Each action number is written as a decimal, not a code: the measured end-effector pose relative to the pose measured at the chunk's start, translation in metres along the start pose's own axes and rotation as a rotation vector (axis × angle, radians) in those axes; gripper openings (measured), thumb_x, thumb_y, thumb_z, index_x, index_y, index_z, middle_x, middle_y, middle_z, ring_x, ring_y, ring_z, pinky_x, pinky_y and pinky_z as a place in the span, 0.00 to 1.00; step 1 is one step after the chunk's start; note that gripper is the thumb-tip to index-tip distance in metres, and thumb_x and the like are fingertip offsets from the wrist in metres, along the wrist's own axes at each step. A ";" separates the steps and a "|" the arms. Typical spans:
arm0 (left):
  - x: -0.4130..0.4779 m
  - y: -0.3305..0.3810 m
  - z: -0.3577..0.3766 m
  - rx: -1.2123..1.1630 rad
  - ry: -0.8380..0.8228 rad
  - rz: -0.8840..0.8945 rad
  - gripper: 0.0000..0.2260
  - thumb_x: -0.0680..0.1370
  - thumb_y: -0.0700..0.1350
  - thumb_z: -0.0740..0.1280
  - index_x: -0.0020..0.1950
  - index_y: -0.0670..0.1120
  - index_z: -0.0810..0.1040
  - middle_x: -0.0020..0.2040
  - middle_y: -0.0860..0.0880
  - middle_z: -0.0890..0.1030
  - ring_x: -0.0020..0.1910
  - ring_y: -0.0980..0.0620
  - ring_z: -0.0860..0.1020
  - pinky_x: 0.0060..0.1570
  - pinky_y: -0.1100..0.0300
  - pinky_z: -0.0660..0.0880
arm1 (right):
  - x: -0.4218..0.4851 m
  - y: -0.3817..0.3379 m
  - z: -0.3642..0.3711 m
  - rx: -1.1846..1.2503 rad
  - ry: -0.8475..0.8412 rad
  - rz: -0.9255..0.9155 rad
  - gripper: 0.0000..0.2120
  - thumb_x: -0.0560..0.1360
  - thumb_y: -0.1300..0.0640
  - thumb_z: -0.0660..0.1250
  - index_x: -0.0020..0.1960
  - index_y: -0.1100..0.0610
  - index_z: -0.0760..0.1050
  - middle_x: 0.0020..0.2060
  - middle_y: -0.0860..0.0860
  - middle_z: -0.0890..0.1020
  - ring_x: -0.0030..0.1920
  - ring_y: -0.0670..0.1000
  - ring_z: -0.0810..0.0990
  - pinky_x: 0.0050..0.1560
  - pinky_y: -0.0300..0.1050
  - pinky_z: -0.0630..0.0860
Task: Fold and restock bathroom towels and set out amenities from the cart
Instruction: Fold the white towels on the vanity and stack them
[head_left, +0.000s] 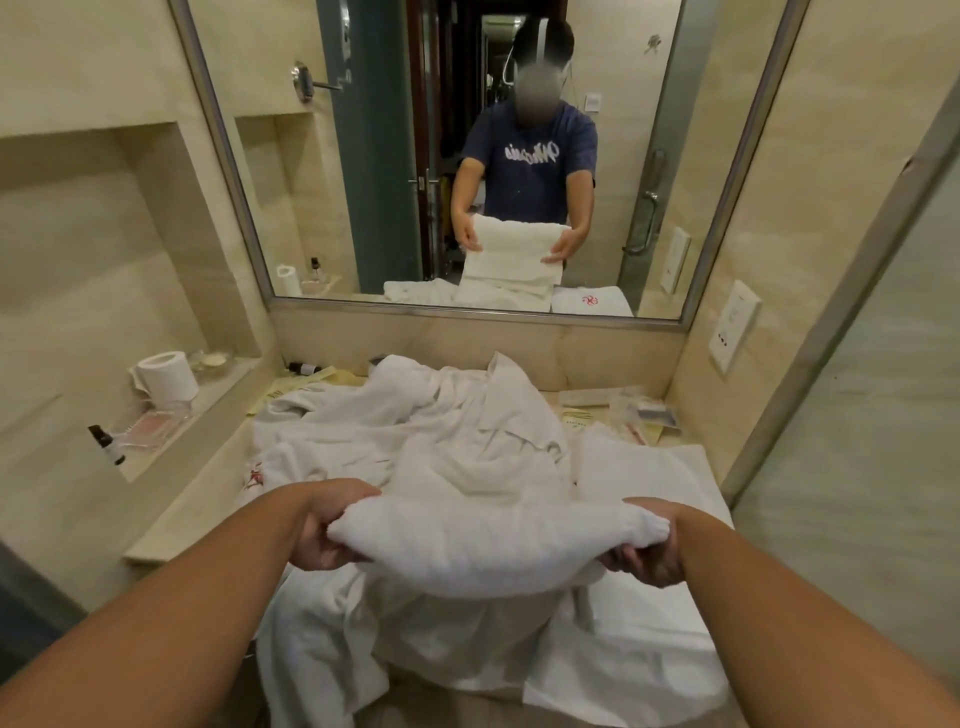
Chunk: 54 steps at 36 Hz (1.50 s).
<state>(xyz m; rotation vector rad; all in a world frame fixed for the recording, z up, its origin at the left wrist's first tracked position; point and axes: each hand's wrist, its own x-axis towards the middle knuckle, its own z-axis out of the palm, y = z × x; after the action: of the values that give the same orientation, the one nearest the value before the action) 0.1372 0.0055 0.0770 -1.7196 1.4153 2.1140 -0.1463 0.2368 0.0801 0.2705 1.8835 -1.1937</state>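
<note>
1. The left hand (319, 538) has its fingers curled round one end of a part-folded white towel (478, 551). The right hand (649, 553) grips the other end the same way, so the towel is held up between them, just above the counter.
2. To fold it well, I'd keep both ends level and taut, match the edges, and pick a flat patch before laying it down.
3. Beneath it, a rumpled heap of white towels (426, 431) covers most of the marble counter (182, 519). A flatter towel (639, 467) lies to the right.
4. Amenity packets (634, 410) sit at the back right, against the wall.
5. A niche on the left holds a toilet roll (169, 374) and a small spray bottle (106, 444). A mirror (363, 156) spans the back wall.
</note>
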 end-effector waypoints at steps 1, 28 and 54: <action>0.002 0.004 -0.003 -0.029 -0.012 -0.032 0.12 0.69 0.38 0.74 0.50 0.33 0.84 0.45 0.40 0.86 0.41 0.43 0.85 0.42 0.55 0.83 | 0.014 -0.006 0.001 0.017 -0.167 0.122 0.15 0.86 0.64 0.54 0.59 0.57 0.79 0.51 0.54 0.87 0.62 0.47 0.82 0.48 0.33 0.78; 0.214 0.093 -0.002 0.658 0.326 0.129 0.51 0.65 0.76 0.72 0.78 0.46 0.68 0.76 0.43 0.70 0.75 0.41 0.68 0.73 0.49 0.67 | 0.196 -0.058 0.131 -0.161 -0.001 0.003 0.10 0.74 0.62 0.75 0.45 0.62 0.73 0.32 0.59 0.80 0.26 0.52 0.77 0.27 0.41 0.76; 0.166 0.120 0.020 0.108 -0.051 0.461 0.22 0.67 0.36 0.81 0.58 0.48 0.82 0.51 0.49 0.88 0.54 0.46 0.85 0.60 0.47 0.80 | 0.146 -0.113 0.164 -0.916 -0.301 -0.661 0.63 0.57 0.49 0.82 0.79 0.30 0.46 0.79 0.49 0.60 0.78 0.57 0.58 0.75 0.62 0.64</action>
<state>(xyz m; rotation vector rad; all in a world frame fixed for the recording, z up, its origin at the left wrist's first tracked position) -0.0069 -0.1280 0.0142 -1.3905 2.0272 2.2079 -0.2098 0.0078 0.0132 -1.0298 2.0818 -0.5743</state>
